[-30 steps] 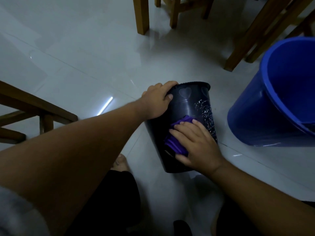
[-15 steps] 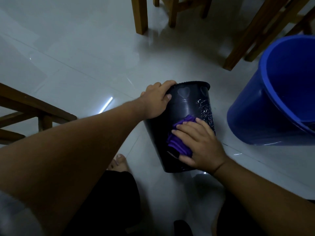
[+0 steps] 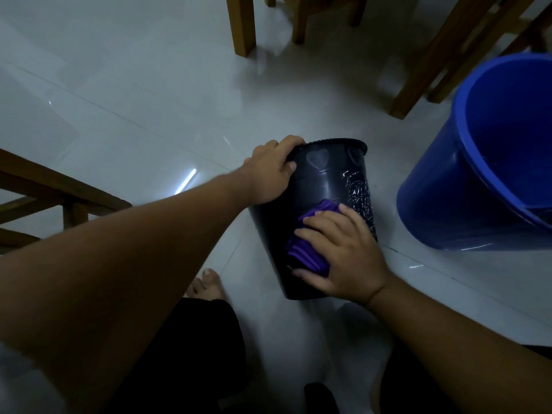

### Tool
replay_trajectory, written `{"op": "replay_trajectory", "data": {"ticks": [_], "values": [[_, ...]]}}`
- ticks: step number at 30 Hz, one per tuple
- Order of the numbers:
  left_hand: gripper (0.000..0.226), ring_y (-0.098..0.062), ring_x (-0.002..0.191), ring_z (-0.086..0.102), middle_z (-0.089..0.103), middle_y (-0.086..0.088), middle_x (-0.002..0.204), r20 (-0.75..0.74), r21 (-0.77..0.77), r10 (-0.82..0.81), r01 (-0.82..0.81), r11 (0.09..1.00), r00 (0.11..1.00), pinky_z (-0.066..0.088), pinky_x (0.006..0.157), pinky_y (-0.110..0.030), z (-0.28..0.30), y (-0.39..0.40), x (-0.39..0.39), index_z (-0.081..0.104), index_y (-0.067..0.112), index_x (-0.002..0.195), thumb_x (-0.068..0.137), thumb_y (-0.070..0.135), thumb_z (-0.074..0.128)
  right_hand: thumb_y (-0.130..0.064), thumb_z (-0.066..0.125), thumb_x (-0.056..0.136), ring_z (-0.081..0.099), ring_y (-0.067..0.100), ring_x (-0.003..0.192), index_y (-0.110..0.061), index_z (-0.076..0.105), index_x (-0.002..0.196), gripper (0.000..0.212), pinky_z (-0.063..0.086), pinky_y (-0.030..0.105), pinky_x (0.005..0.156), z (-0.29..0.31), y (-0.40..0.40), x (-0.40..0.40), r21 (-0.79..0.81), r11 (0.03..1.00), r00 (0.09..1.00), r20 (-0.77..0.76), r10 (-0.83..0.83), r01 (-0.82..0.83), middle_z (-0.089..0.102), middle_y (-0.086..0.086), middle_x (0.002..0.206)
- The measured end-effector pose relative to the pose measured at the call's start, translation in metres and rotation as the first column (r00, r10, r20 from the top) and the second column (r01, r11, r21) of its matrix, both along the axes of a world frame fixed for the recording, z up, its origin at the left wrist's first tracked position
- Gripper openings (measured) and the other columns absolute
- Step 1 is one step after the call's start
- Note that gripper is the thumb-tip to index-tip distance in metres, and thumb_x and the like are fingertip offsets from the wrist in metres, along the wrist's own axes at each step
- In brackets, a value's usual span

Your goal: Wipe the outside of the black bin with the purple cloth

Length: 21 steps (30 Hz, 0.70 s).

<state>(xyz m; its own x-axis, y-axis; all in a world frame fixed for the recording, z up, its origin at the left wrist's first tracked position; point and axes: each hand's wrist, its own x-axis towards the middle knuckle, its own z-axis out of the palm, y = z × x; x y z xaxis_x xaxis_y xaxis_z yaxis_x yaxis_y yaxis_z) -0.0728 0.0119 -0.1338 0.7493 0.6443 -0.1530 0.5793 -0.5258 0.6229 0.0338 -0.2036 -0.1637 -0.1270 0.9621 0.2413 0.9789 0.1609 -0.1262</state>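
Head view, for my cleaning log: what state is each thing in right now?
black bin: tilted on the floor, gripped at its rim
purple cloth: bunched, pressed against the bin's side
left hand: gripping the rim
right hand: flat on the cloth
blue bucket: tilted, open

bin [image 3: 316,186]: black, heart shapes near rim, white scribbled marks
cloth [image 3: 304,252]: purple
bucket [image 3: 448,186]: blue
floor [image 3: 134,94]: glossy pale tiles

the black bin [image 3: 321,189] stands tilted on the pale tiled floor [image 3: 134,100]. the left hand [image 3: 270,174] grips its rim; the right hand [image 3: 343,255] presses the purple cloth [image 3: 301,252] flat against its side. a blue bucket [image 3: 478,162] stands just beside, wooden chair legs [image 3: 242,25] behind.
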Motion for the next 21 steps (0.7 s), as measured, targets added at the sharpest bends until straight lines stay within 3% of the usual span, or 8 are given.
{"op": "replay_trajectory", "data": {"ticks": [7,9,12,16,21], "values": [[0.043,-0.033,0.116,0.047,0.054,-0.012,0.126,0.038,-0.013,-0.015,0.015,1.000,0.999,0.040,0.100,-0.052,0.010,-0.002,0.001,0.043,0.022,0.131,0.088,0.019,0.044,-0.063,0.057,0.082,0.040,0.034,0.129,-0.027,0.060,0.131,0.061,0.028,0.051,0.108,0.020,0.049,0.009,-0.039,0.981,0.980,-0.041,-0.192,0.191,0.051,0.012,0.135],[0.043,-0.032,0.116,0.049,0.055,-0.010,0.128,0.039,-0.008,-0.015,0.015,1.000,0.999,0.041,0.098,-0.053,0.013,-0.007,0.004,0.042,0.024,0.131,0.088,0.019,0.043,-0.055,0.062,0.085,0.039,0.033,0.135,-0.023,0.056,0.138,0.063,0.026,0.050,0.114,0.020,0.044,0.006,-0.029,0.979,0.978,-0.048,-0.204,0.203,0.051,0.012,0.138],[0.052,-0.031,0.122,0.046,0.053,-0.006,0.136,0.004,0.045,0.008,-0.008,0.999,1.000,0.037,0.102,-0.052,0.013,-0.010,0.007,0.036,0.032,0.139,0.089,0.017,0.042,-0.040,0.063,0.085,0.033,0.029,0.144,-0.015,0.047,0.146,0.068,0.012,0.046,0.123,0.018,0.027,-0.004,-0.054,0.973,0.972,-0.068,-0.227,0.223,0.049,0.011,0.146],[0.053,-0.031,0.124,0.043,0.052,-0.007,0.135,-0.027,0.102,0.043,-0.040,0.994,0.999,0.031,0.101,-0.044,0.019,-0.014,0.010,0.041,0.029,0.138,0.088,0.012,0.042,-0.037,0.069,0.074,0.035,0.030,0.144,-0.011,0.059,0.134,0.066,0.008,0.050,0.124,0.012,0.001,-0.017,-0.060,0.987,0.985,-0.084,-0.152,0.147,0.055,0.010,0.140],[0.036,-0.033,0.118,0.047,0.055,-0.009,0.130,-0.008,0.005,0.139,-0.139,0.990,0.990,0.037,0.099,-0.044,0.023,-0.018,0.014,0.047,0.020,0.126,0.090,0.021,0.045,-0.061,0.071,0.076,0.042,0.028,0.138,-0.017,0.067,0.112,0.057,0.019,0.051,0.121,0.006,0.011,-0.019,-0.033,0.985,0.981,-0.092,-0.171,0.169,0.059,0.005,0.127]]}}
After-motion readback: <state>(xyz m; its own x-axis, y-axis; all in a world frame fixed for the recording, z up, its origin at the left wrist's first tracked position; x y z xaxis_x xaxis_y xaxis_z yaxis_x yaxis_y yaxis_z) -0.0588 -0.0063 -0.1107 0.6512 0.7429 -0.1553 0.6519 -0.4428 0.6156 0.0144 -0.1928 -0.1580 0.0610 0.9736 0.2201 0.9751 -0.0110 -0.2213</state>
